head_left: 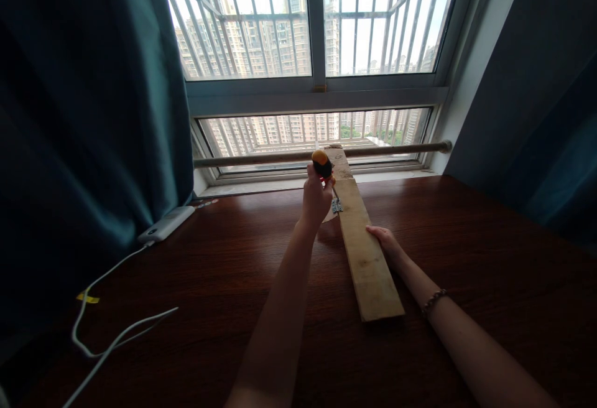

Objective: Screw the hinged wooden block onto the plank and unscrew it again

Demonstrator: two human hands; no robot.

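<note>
left hand (317,199) is closed around a yellow-and-black screwdriver (321,162); right hand (388,243) is laid against the right edge of a wooden board (366,259), digits at the edge, but whether it's pinched or just pressed can't be told, underside hidden. going near to far: board is placed lengthwise on the dark wood table (466,240), near end pointed back toward the body, square-cut. bracelet (433,301) is worn on the right wrist. off to the left, white cable (112,344) is looped over the table, run up to a white power strip (168,224) beside the curtain (153,115); well apart from the board. mid-board, right hand is set on one edge; a bit farther, on the opposite edge, a small silver hinge-like fitting (336,206) is seen, with the screwdriver shaft angled down to it. tip contact can't be confirmed. pale scrap (329,217) is seen just beside the fitting. far end of board is rougher and paler, overlapped in view with the rail (270,159) below the window (261,102); touching or not can't be told. handling, judged by eye: board should be stiff, fairly light, dry rather than slippery, could be swivelled on the smooth table if pushed off-centre. best held flat by both long edges near the middle; splintery far end best avoided. fitting looks small, thin, fiddly; best pinned by its outer leaf.
</note>
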